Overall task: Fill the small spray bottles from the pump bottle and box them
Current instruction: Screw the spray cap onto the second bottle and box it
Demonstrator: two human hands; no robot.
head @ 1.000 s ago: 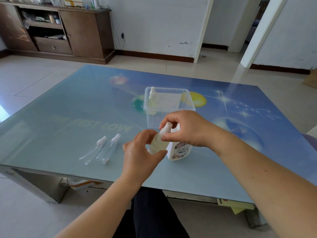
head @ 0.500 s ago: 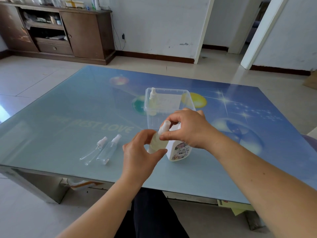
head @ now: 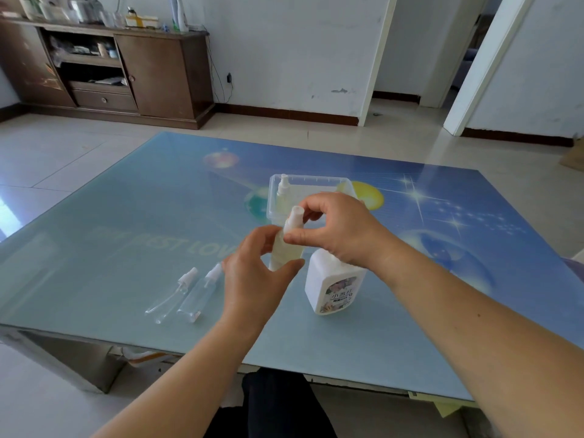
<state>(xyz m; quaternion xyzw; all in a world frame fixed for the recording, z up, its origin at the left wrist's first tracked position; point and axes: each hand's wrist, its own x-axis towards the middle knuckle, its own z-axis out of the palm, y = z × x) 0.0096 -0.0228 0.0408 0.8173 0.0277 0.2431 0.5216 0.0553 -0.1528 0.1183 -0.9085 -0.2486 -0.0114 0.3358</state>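
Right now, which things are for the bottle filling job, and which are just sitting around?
For the job: held spray bottle, two empty spray bottles, pump bottle, clear box with one filled bottle.

Just around: wooden cabinet, clutter on top.

- Bright, even daylight fills the room; the white walls read clean and nothing is lost in darkness.
- The glossy surface [head: 132, 222] carries a pale sheen on its left half, washing out the print there.
- The floor tiles [head: 19, 213] at far left show a strong white glare patch.
- Shadows are soft and faint.
- Wide-angle distortion bends the door frames [head: 486, 64] and stretches the forearms at the lower edges.
- Focus is fairly sharp at centre, softer in the far cabinet [head: 158, 74].
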